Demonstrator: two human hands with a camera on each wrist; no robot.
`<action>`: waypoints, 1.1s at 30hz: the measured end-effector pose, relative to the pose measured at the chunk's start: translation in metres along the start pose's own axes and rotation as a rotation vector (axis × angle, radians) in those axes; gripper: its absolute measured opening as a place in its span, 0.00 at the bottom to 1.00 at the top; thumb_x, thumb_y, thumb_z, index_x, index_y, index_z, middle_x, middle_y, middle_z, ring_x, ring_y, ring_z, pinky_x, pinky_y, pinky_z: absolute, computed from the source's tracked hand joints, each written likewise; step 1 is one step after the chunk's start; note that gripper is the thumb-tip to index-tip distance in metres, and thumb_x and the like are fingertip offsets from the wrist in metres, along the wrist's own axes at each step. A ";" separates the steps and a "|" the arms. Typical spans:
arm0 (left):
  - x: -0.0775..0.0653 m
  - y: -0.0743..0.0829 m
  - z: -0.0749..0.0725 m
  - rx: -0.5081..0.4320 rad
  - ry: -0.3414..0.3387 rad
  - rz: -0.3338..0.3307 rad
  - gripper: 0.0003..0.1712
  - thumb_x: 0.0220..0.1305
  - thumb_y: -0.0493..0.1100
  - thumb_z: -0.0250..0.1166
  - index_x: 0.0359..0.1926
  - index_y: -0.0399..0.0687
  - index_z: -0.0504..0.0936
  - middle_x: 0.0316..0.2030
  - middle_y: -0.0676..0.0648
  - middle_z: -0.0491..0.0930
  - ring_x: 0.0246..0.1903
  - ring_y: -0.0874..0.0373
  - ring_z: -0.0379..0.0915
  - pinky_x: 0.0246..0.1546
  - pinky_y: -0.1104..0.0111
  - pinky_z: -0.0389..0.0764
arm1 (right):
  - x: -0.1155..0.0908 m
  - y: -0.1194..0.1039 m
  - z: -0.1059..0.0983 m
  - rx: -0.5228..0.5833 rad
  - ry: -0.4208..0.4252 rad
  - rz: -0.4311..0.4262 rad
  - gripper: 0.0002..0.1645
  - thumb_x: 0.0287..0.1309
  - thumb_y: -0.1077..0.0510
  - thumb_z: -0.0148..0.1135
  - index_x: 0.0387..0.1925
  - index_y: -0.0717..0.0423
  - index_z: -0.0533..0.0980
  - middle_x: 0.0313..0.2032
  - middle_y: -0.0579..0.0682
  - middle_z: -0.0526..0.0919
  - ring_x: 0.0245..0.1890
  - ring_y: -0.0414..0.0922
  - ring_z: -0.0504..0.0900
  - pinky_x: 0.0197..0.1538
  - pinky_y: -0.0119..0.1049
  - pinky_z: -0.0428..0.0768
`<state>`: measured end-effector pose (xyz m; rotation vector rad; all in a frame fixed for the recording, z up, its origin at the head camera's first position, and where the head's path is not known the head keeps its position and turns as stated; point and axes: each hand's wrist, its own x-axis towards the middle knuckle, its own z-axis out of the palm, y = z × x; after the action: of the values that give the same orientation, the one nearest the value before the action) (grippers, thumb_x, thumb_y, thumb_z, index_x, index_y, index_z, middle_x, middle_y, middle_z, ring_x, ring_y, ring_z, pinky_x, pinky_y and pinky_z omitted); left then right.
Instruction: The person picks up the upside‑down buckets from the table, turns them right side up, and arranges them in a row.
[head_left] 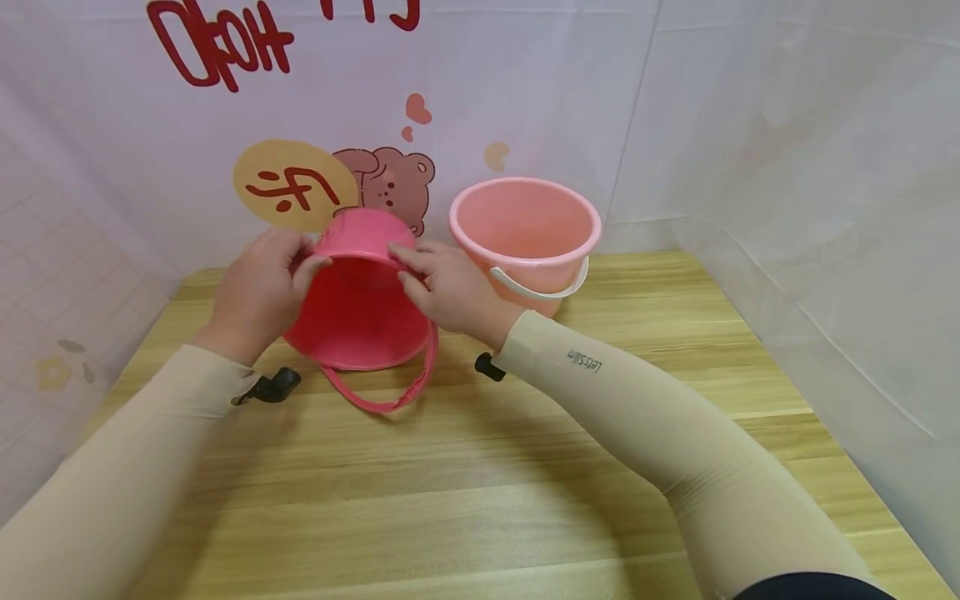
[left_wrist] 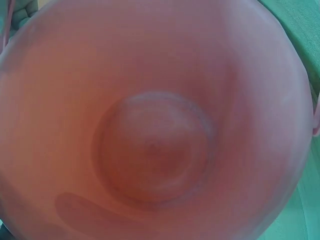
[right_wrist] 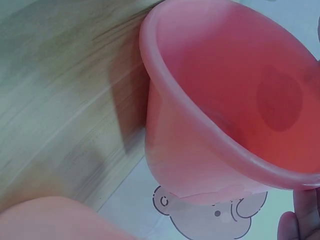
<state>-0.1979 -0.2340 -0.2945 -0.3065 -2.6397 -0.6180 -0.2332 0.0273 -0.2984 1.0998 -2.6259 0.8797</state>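
A bright pink bucket point(head_left: 360, 312) is tipped in the head view, its mouth facing me. Its pink handle point(head_left: 384, 407) hangs below the mouth. My left hand point(head_left: 258, 287) grips the upper rim on the left, thumb at the mouth's edge. On the right, my right hand point(head_left: 457, 292) pinches the same rim. The left wrist view looks into the bucket's inside point(left_wrist: 155, 150), with the round bottom in the middle. In the right wrist view the bucket point(right_wrist: 185, 145) appears from the side, with fingers point(right_wrist: 306, 215) of the right hand at its rim.
A paler pink bucket point(head_left: 525, 221) with a white handle point(head_left: 573, 283) stands upright at the back right, beside my right hand. Both are on a wooden table point(head_left: 450, 500). Behind hangs a white cloth point(head_left: 540, 92) printed with a bear and red lettering.
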 end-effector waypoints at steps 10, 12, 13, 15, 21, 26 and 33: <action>0.001 -0.001 -0.002 -0.009 0.029 0.009 0.16 0.76 0.47 0.64 0.51 0.38 0.81 0.43 0.37 0.78 0.42 0.43 0.72 0.39 0.48 0.80 | 0.001 -0.002 0.001 -0.027 0.022 0.011 0.29 0.76 0.56 0.61 0.75 0.52 0.72 0.52 0.53 0.84 0.45 0.46 0.80 0.47 0.33 0.80; 0.001 -0.001 -0.004 -0.009 0.037 0.002 0.16 0.77 0.47 0.63 0.51 0.37 0.82 0.43 0.37 0.78 0.42 0.43 0.72 0.40 0.49 0.80 | 0.002 -0.002 0.001 -0.017 0.036 0.014 0.29 0.76 0.56 0.61 0.74 0.51 0.72 0.53 0.53 0.85 0.45 0.46 0.81 0.48 0.33 0.81; 0.001 -0.001 -0.005 -0.010 0.038 -0.005 0.16 0.77 0.48 0.63 0.51 0.37 0.82 0.43 0.37 0.78 0.42 0.43 0.72 0.40 0.49 0.80 | 0.002 -0.002 0.000 -0.012 0.043 0.015 0.29 0.76 0.57 0.61 0.74 0.51 0.73 0.53 0.53 0.85 0.45 0.46 0.81 0.48 0.33 0.81; 0.002 0.000 -0.007 -0.013 0.038 -0.019 0.16 0.77 0.48 0.62 0.51 0.37 0.81 0.44 0.36 0.78 0.42 0.42 0.72 0.40 0.48 0.79 | 0.002 -0.002 0.000 -0.003 0.054 0.018 0.29 0.76 0.57 0.61 0.74 0.49 0.73 0.54 0.52 0.85 0.46 0.45 0.81 0.48 0.32 0.81; 0.003 0.000 -0.009 -0.007 0.037 -0.026 0.17 0.78 0.49 0.61 0.50 0.37 0.81 0.44 0.36 0.78 0.42 0.42 0.72 0.40 0.48 0.78 | 0.002 -0.001 0.000 0.015 0.057 0.029 0.30 0.75 0.56 0.62 0.75 0.47 0.72 0.57 0.50 0.84 0.51 0.44 0.81 0.51 0.31 0.83; 0.004 0.001 -0.010 0.003 0.058 -0.011 0.18 0.78 0.50 0.61 0.49 0.37 0.81 0.42 0.36 0.78 0.41 0.43 0.72 0.38 0.50 0.76 | 0.002 -0.002 -0.003 -0.008 0.059 0.020 0.31 0.75 0.56 0.61 0.76 0.47 0.70 0.54 0.52 0.84 0.47 0.44 0.81 0.47 0.30 0.82; 0.007 0.005 -0.016 0.004 0.061 -0.034 0.18 0.78 0.51 0.61 0.50 0.38 0.81 0.44 0.37 0.79 0.42 0.42 0.73 0.41 0.47 0.80 | 0.006 -0.007 -0.008 -0.008 0.072 0.012 0.32 0.75 0.59 0.58 0.77 0.48 0.69 0.49 0.53 0.83 0.42 0.45 0.77 0.42 0.31 0.79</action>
<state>-0.1970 -0.2359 -0.2770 -0.2381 -2.5918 -0.6235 -0.2326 0.0243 -0.2868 1.0316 -2.5785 0.8935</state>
